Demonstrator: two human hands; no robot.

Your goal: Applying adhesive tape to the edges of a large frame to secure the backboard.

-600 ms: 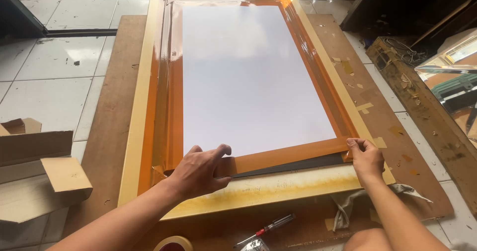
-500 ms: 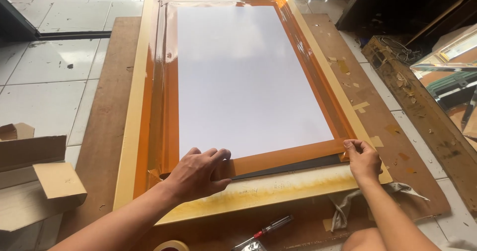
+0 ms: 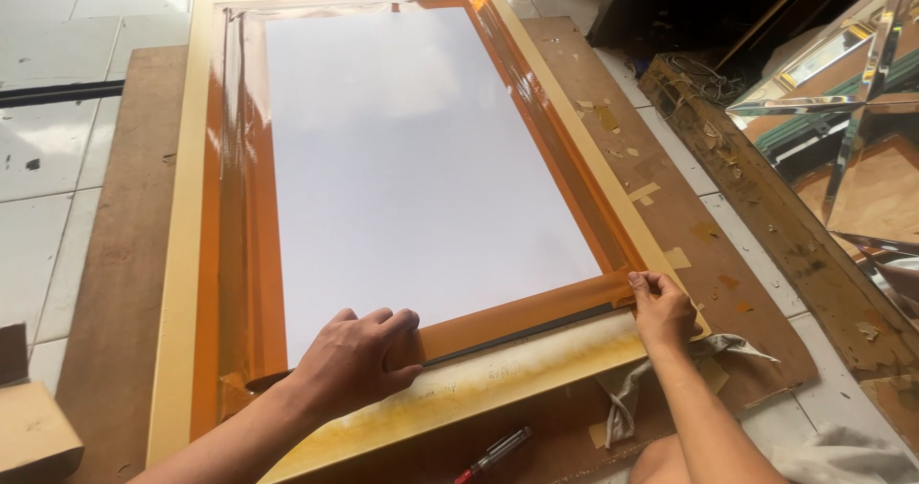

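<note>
A large wooden frame (image 3: 182, 254) with a white panel (image 3: 412, 158) lies flat on a brown board (image 3: 115, 283). Brown tape (image 3: 536, 316) runs round the panel's border. My left hand (image 3: 354, 360) presses flat on the near strip of tape, close to its left part. My right hand (image 3: 661, 307) pinches the right end of that same strip at the frame's near right corner. A dark gap shows under the strip between the two hands.
A red-and-black pen (image 3: 493, 453) lies by the frame's near edge. A grey rag (image 3: 632, 388) sits near my right wrist. Cardboard box (image 3: 29, 436) at the left, mirror pieces (image 3: 842, 111) and a worn plank (image 3: 766, 216) at the right. Tiled floor around.
The view has shifted so the frame sits further left. Both hands stay on the near tape strip, pressing it down along the frame's bottom edge.
</note>
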